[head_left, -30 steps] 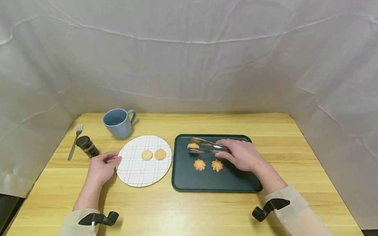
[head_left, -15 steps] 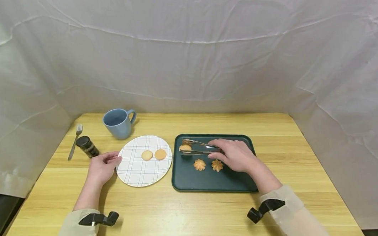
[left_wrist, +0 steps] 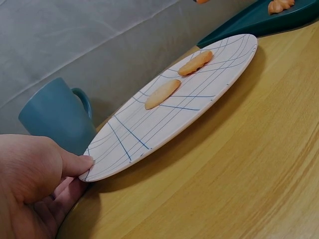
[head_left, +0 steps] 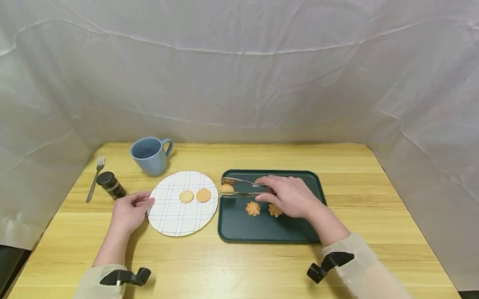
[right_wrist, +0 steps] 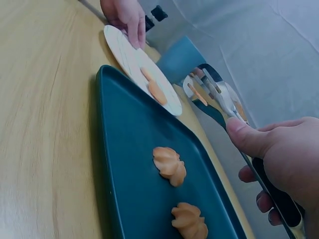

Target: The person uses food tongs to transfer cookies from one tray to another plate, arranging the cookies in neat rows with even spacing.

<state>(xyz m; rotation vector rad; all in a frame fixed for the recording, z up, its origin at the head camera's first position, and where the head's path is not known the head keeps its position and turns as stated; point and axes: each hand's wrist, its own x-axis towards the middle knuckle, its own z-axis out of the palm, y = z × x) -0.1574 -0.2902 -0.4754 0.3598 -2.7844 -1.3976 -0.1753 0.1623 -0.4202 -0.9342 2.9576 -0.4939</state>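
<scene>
My right hand (head_left: 288,195) (right_wrist: 279,152) grips metal tongs (head_left: 241,188) (right_wrist: 222,97) that pinch a round cookie (head_left: 226,187) (right_wrist: 198,94) above the left edge of the dark green tray (head_left: 264,229) (right_wrist: 124,149). Two flower-shaped cookies (head_left: 252,208) (right_wrist: 170,165) lie on the tray. My left hand (head_left: 130,211) (left_wrist: 35,184) holds the left rim of a white grid-patterned plate (head_left: 174,218) (left_wrist: 149,144), thumb on top. Two round cookies (head_left: 203,195) (left_wrist: 162,93) lie on the plate.
A blue mug (head_left: 150,155) (left_wrist: 57,117) stands behind the plate. A dark-capped spice jar (head_left: 111,185) and a fork (head_left: 94,178) lie at the far left. White cloth walls close in the wooden table (head_left: 229,272) on three sides.
My right hand has carried the tongs and the round cookie leftward, from over the tray's back to its left edge near the plate. The left hand has stayed on the plate rim.
</scene>
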